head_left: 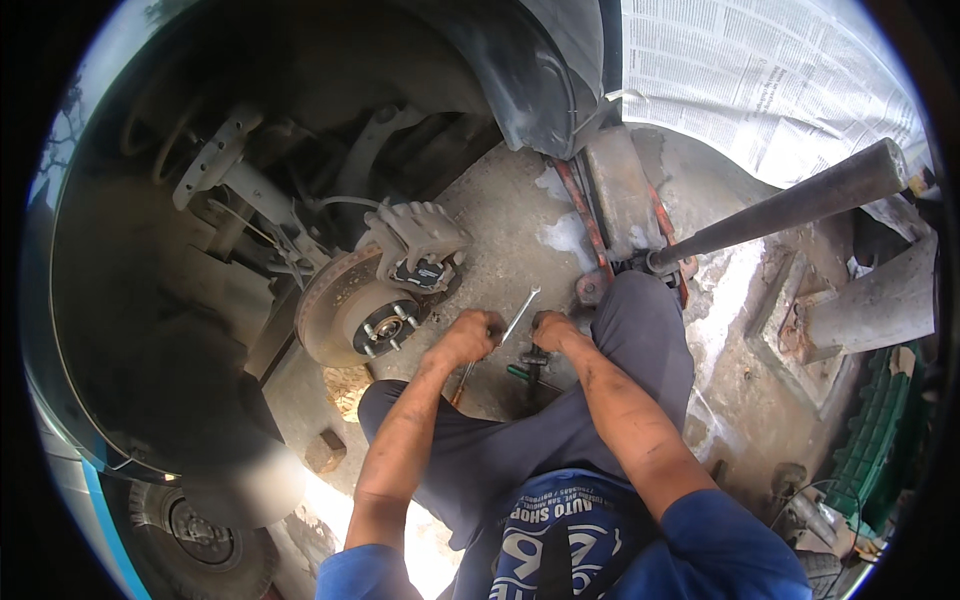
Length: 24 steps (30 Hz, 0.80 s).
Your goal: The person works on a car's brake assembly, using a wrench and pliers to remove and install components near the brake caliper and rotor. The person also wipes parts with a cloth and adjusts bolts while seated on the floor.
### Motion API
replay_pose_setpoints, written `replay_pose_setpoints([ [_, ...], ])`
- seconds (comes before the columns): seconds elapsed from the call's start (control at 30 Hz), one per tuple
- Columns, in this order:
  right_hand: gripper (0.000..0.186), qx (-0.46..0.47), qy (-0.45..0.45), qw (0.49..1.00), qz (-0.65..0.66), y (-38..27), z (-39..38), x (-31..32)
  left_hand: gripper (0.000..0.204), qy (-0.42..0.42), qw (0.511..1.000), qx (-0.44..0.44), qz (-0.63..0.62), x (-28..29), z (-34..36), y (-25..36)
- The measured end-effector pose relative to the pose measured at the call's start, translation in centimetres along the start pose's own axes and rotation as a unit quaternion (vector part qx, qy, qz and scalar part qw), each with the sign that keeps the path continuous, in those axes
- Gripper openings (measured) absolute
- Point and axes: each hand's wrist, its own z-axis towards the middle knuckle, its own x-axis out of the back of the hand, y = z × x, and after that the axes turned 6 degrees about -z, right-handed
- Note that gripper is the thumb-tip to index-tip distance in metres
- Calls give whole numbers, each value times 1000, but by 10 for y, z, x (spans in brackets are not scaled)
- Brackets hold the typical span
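My left hand is closed, fingers curled in, low in front of the brake disc. Right at its fingertips lies a shiny combination wrench; whether the fingers grip it I cannot tell. Under that hand a thin tool with an orange handle slants toward my leg. My right hand is closed too, beside my bent knee, just above a dark tool; its fingers hide what they hold. A green-handled tool rests on the ground below. Over the disc sits the brake caliper with a pad showing.
Wheel studs stick out from the hub. A floor jack with a long, thick handle stands ahead to the right. Near it are a metal post and a green case. A wood block lies at the left, near a wheel.
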Motion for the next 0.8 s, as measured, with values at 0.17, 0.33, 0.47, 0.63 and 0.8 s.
replay_pose_setpoints([
  [0.17,38,45,5,998,-39,-5,-27,2,33,111,935,179,-287,-90,3,-53],
  [0.33,37,31,-33,992,-114,-2,-32,-2,38,17,971,208,-116,-151,8,-88],
  [0.47,37,23,-41,988,-147,-1,-42,-7,37,36,961,263,-78,-192,24,-129],
  [0.63,39,-58,-82,979,-177,19,-39,-25,32,142,957,179,-181,-143,48,-78],
  [0.8,42,-121,-208,946,-215,29,-29,-61,25,208,946,89,-233,-69,26,-22],
])
